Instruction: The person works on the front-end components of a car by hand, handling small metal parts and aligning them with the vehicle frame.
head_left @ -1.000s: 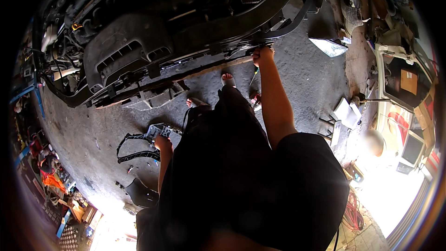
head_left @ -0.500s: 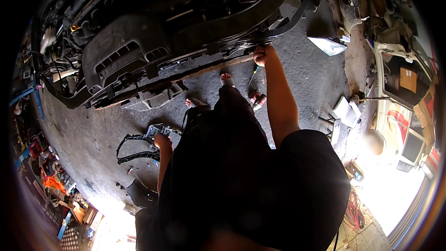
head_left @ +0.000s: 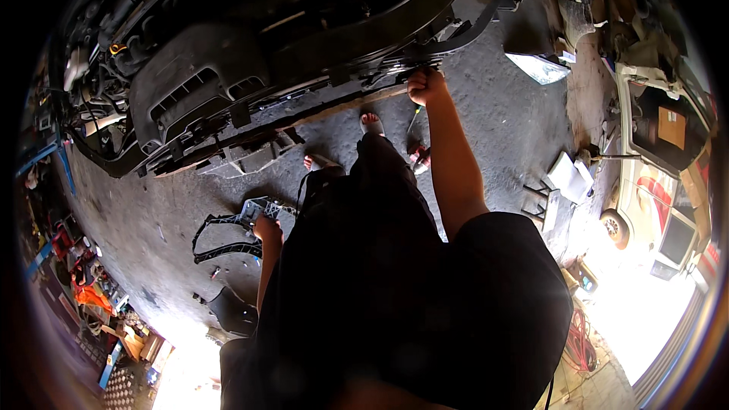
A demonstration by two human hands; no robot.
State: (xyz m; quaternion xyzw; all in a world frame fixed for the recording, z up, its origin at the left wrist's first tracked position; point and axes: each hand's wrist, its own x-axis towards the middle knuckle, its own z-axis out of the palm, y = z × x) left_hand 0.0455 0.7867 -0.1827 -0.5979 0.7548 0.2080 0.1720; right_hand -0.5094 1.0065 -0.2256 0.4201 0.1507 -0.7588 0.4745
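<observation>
My right hand (head_left: 427, 86) is closed in a fist against the lower front edge of a car's stripped front end (head_left: 334, 49). What its fingers hold is hidden. Low at my left side, my left hand (head_left: 266, 228) is curled on a black plastic frame (head_left: 228, 250) with a latticed upper part and curved arms. The grip itself is partly covered by my fingers. Just below my right fist is a screwdriver (head_left: 418, 110) with a green handle, beside my foot. A black ribbed air intake cover (head_left: 194, 68) sits over the engine bay, left of my right hand.
A headlamp (head_left: 537, 68) lies on the floor at the right. A dark curved panel (head_left: 231, 313) lies behind my left hand. Farther right stand a small stool (head_left: 543, 206) and a light-coloured vehicle (head_left: 645, 152). Tools and clutter (head_left: 91, 296) line the left side; a red cable coil (head_left: 581, 342) lies lower right.
My right fist has shifted slightly left and down along the car's front edge. The view has tilted a little. My left hand stays at the black plastic frame.
</observation>
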